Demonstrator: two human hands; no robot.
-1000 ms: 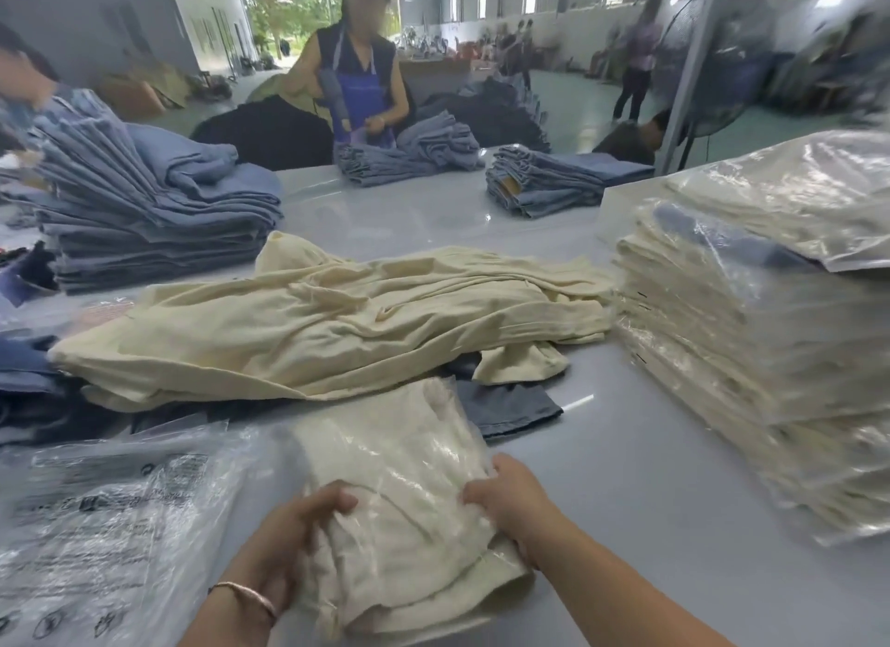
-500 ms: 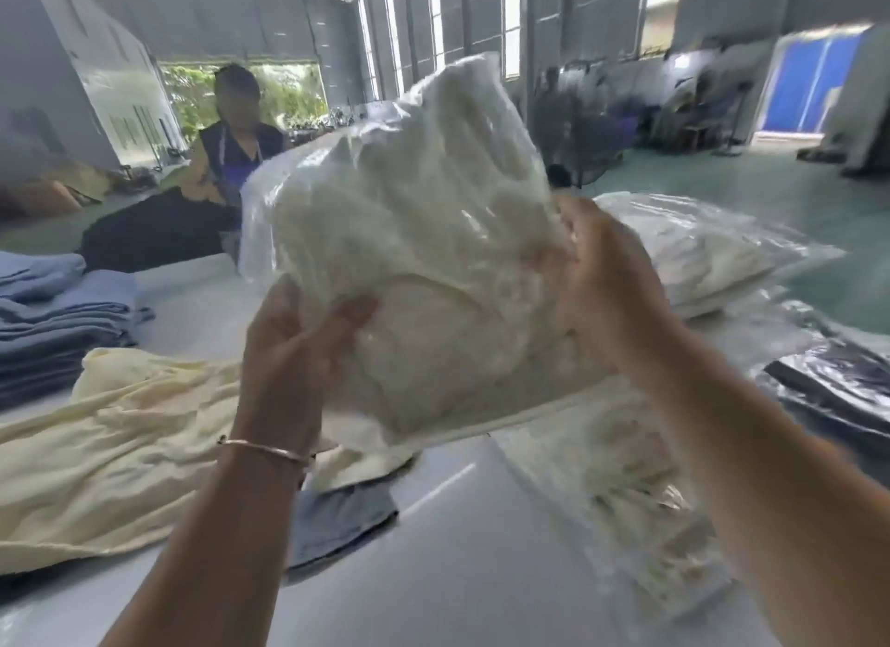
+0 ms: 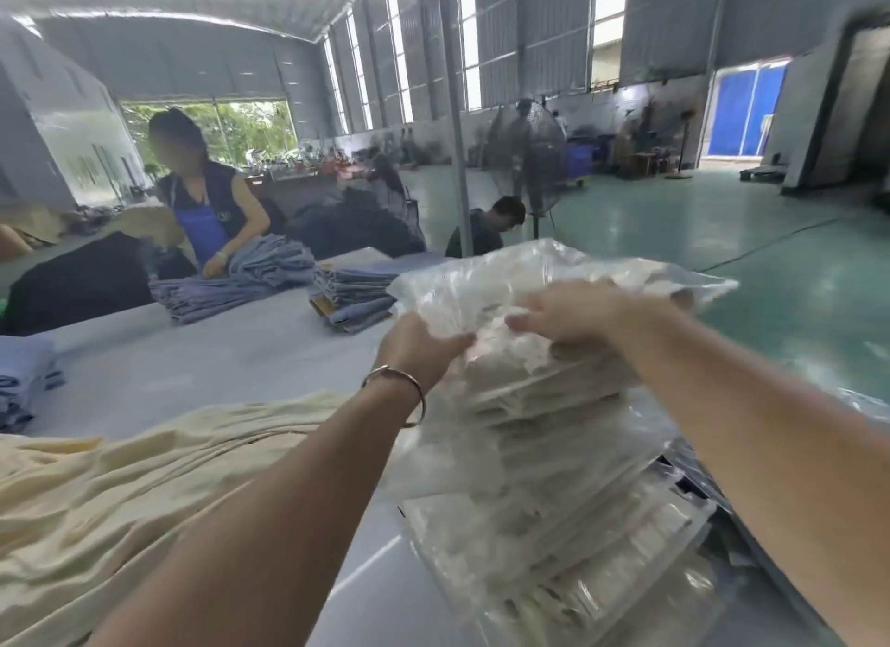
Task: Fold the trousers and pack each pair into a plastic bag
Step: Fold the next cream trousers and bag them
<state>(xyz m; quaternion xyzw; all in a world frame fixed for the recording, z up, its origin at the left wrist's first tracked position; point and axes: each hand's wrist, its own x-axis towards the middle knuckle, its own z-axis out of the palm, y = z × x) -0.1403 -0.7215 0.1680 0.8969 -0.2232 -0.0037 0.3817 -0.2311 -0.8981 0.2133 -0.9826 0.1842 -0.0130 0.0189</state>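
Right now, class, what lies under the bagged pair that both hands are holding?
Under the bagged pair sits a stack of bagged cream trousers on the grey table. The left hand and right hand grip its near edge. The stack's lower packs are partly covered.

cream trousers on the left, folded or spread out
Spread out. The cream trousers lie loose and rumpled across the table, not in a neat fold, and unbagged.
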